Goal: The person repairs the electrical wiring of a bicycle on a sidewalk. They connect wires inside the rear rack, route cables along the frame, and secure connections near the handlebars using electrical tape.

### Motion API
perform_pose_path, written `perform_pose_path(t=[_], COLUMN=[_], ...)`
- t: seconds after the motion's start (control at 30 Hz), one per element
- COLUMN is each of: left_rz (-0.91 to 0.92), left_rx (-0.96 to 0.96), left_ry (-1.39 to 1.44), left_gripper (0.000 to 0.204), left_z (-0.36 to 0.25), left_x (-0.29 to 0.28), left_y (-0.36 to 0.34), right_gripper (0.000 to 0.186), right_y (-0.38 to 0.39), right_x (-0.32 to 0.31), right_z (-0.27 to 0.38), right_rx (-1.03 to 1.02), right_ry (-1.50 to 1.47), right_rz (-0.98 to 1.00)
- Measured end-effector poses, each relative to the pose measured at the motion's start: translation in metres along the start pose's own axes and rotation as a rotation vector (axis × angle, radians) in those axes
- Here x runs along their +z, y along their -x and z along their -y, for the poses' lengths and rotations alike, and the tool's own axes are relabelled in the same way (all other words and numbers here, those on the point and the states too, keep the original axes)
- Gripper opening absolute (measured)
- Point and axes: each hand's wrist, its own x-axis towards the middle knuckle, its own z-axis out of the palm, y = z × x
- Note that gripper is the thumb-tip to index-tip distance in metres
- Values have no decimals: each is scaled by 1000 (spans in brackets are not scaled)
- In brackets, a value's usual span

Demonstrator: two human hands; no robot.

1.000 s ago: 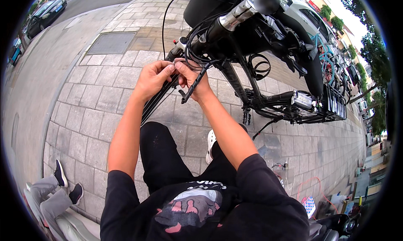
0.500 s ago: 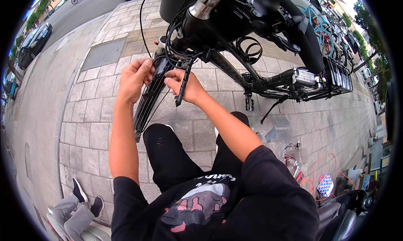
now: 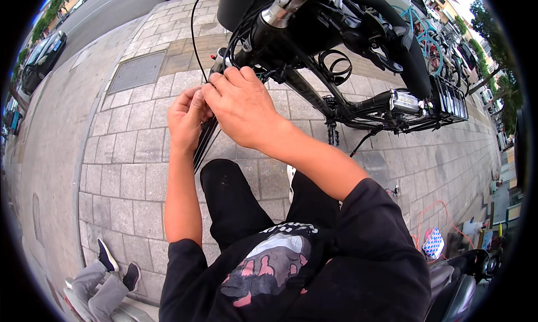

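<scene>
At the black bicycle [image 3: 305, 91], the right hand [image 3: 242, 108] partly hides the left hand [image 3: 186, 118], so whether either grip holds the thin cable [image 3: 193, 33] I cannot tell.

- Head view: a wide fisheye worn on the head — the left of a pair — looking steeply down.
- It faces ahead over the shirt [image 3: 364, 277] and forearms [image 3: 182, 198] to the bicycle [image 3: 305, 91], all near; the street [image 3: 115, 14] lies farther.
</scene>
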Motion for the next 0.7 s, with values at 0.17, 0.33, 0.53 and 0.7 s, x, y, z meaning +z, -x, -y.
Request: perform_pose_path(t=[0.17, 0.33, 0.53, 0.7], left_rz=[-27, -43, 10, 399], left_rx=[21, -119, -215, -112], left_ry=[-40, -11, -357, -534], left_gripper=[26, 38, 33, 34], left_z=[-17, -22, -25, -22], left_x=[7, 2, 5, -10], left_y=[0, -23, -101, -127], right_gripper=[8, 8, 13, 19], right_y=[-2, -2, -10, -19], right_x=[26, 31, 27, 19], right_z=[-17, -23, -16, -19], right_rx=[-99, -117, -91, -47], right_ry=[-37, -37, 53, -77], right_rz=[-11, -85, -59, 10])
